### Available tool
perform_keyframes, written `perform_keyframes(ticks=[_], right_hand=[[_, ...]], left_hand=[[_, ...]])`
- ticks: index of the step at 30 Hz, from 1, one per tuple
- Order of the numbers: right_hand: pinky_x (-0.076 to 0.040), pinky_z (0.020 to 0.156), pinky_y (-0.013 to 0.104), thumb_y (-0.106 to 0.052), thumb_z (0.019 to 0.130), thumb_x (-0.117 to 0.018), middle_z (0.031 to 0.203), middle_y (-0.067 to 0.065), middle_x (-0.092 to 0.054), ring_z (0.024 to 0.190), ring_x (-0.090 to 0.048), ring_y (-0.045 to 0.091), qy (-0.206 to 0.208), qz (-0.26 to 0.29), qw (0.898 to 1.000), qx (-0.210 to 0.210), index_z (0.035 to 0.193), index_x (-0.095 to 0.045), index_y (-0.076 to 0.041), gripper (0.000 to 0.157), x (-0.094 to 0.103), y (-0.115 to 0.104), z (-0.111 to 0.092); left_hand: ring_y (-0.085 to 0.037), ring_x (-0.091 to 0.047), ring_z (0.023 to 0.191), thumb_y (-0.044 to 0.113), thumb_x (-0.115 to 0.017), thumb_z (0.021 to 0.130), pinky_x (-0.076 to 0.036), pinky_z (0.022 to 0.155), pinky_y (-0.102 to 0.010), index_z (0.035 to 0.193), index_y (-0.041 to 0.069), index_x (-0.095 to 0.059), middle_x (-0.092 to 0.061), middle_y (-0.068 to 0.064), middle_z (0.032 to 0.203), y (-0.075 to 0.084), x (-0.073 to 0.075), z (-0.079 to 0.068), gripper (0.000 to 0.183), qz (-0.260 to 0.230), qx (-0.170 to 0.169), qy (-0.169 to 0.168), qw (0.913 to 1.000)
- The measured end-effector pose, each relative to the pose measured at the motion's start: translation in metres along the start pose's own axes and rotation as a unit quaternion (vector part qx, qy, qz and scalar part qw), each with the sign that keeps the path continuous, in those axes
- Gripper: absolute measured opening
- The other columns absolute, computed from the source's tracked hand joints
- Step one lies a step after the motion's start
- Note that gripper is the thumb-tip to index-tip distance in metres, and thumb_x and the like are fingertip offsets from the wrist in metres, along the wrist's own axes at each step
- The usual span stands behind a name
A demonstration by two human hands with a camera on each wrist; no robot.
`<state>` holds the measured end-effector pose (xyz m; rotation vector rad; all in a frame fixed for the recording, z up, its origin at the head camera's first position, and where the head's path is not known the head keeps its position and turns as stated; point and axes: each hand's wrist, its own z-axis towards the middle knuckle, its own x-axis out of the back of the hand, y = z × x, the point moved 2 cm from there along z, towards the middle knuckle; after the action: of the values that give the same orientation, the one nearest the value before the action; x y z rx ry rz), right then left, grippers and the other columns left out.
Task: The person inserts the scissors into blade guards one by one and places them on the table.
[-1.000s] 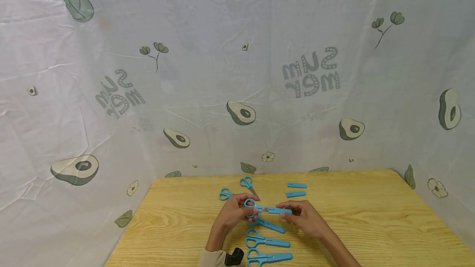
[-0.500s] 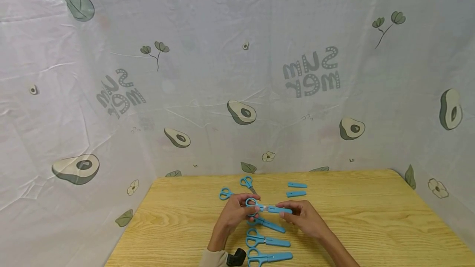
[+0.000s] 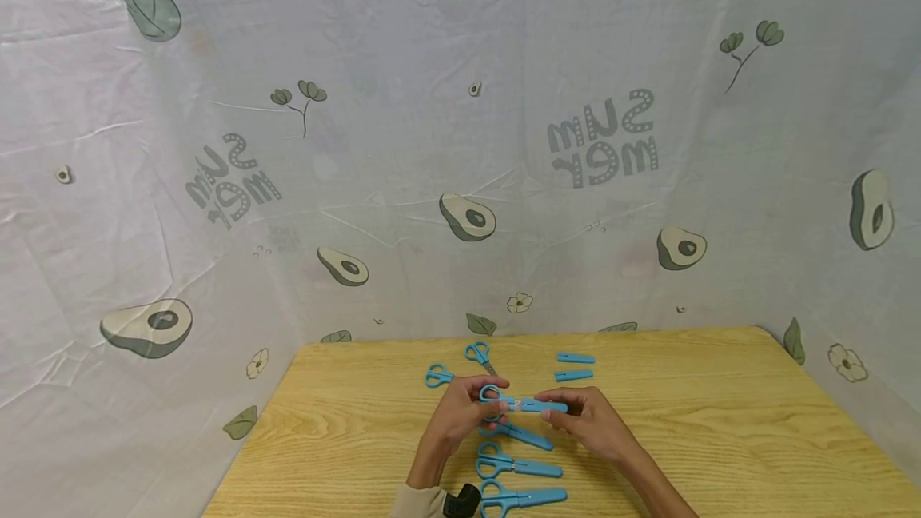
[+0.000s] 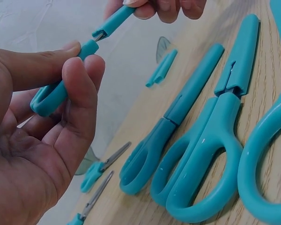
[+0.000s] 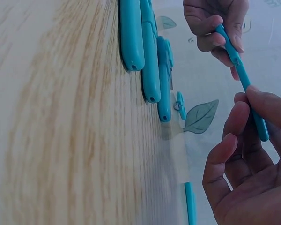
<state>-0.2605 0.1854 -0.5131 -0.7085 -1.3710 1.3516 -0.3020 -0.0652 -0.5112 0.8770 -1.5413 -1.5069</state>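
Note:
My left hand (image 3: 458, 412) pinches the handles of a pair of blue scissors (image 4: 50, 99) between thumb and fingers, above the table. My right hand (image 3: 592, 422) pinches a blue blade cover (image 3: 544, 406) near its far end. The cover sits over most of the blades. Only a short bit of metal (image 4: 99, 36) shows between cover and handles in the left wrist view. Below the hands lie several covered scissors in a column: one pair (image 3: 528, 436) partly behind the left fingers, another (image 3: 518, 466) nearer, and a third (image 3: 528, 496) at the bottom.
Two uncovered scissors lie behind my left hand, one pair (image 3: 437, 375) at the left and another (image 3: 478, 353) farther back. Two loose blade covers (image 3: 576, 358) lie at the back right. A printed sheet (image 3: 403, 142) hangs behind the wooden table (image 3: 683, 390).
The left hand has shifted slightly right with the scissors. The blades have slid deeper into the cover, so the bare metal gap is shorter. The right hand has hardly moved.

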Motion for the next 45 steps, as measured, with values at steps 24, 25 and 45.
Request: perform_keyframes(ticks=[24, 25, 45], right_hand=[[-0.049, 0.055, 0.026, -0.015, 0.103, -0.073, 0.112, 0.035, -0.074, 0.083, -0.075, 0.02, 0.008, 0.007, 1.0, -0.012, 0.13, -0.073, 0.007, 0.035, -0.004, -0.002, 0.004], [-0.05, 0.056, 0.026, -0.015, 0.103, -0.073, 0.113, 0.035, -0.074, 0.085, -0.076, 0.02, 0.008, 0.007, 1.0, -0.013, 0.13, -0.073, 0.007, 0.035, -0.004, -0.002, 0.004], [-0.06, 0.07, 0.032, -0.016, 0.106, -0.07, 0.111, 0.032, -0.074, 0.086, -0.074, 0.02, -0.024, 0.012, 1.0, -0.007, 0.134, -0.07, 0.006, 0.036, -0.003, 0.0, 0.004]], left_hand=[[-0.013, -0.074, 0.07, 0.003, -0.079, 0.096, -0.059, 0.059, -0.02, 0.134, -0.008, -0.069, -0.07, 0.0, 0.081, 0.0, -0.01, 0.001, 0.04, -0.011, 0.007, 0.01, 0.9999], [-0.013, -0.074, 0.07, 0.003, -0.079, 0.096, -0.06, 0.059, -0.021, 0.133, -0.008, -0.07, -0.07, 0.0, 0.081, 0.0, -0.011, 0.001, 0.04, -0.009, 0.008, 0.011, 0.9999], [-0.018, -0.076, 0.075, 0.006, -0.078, 0.098, -0.064, 0.063, -0.028, 0.135, -0.002, -0.071, -0.07, -0.002, 0.085, 0.003, -0.015, 0.002, 0.039, 0.024, 0.009, -0.008, 0.9996]])
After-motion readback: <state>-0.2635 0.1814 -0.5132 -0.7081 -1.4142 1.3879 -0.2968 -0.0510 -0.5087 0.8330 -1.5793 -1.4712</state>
